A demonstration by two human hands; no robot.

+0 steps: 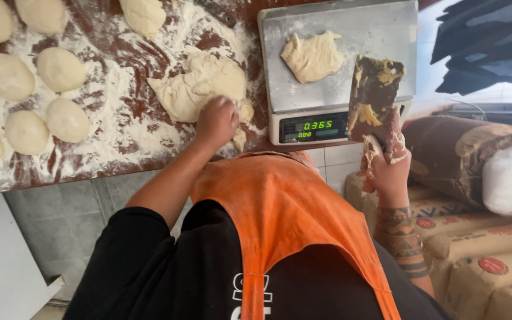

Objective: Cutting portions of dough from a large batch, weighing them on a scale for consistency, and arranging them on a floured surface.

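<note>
Floured worktop (120,142): left hand (216,121) grips the dough mass (200,83); right hand (389,163) holds a dough-caked scraper (374,98) upright beside the scale (339,71), whose pan bears one portion (312,56). Weighing step, judged; next, likely trimming.

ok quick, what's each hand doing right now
Left hand: closed, gripping the edge of the big dough mass on the floured table.
Right hand: closed on a dough scraper, held up beside the scale.
</note>
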